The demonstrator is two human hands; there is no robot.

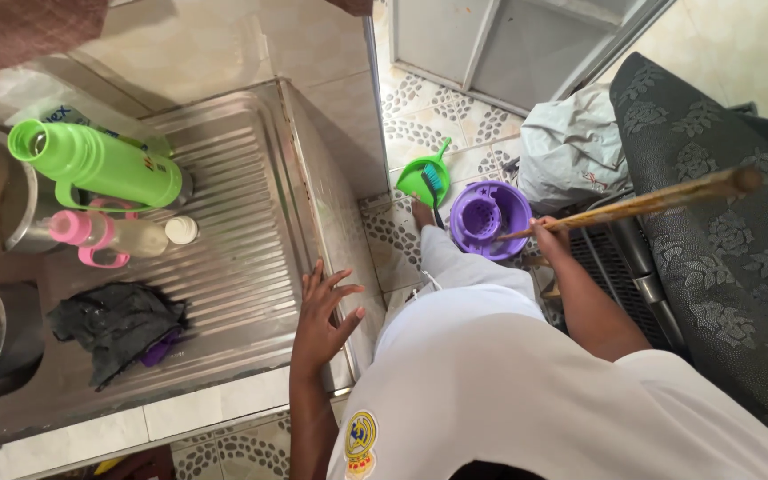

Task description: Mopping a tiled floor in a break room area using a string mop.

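Around the purple bucket [489, 218], bare floor tiles [420, 116] lie open only on its far side. A green dustpan [426, 178] crowds its left, a grey bag [571, 147] and patterned chair [713, 222] block its right.

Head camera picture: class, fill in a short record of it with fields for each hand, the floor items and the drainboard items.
Left hand: left hand rests flat, fingers spread, on the edge of the ribbed steel sink drainboard
Right hand: right hand grips a long wooden stick handle that slants down into the purple plastic mop bucket
Floor: green plastic dustpan with brush beside the bucket, on patterned tiles
Drainboard: green flask lying on its side, pink-capped bottle, dark crumpled cloth
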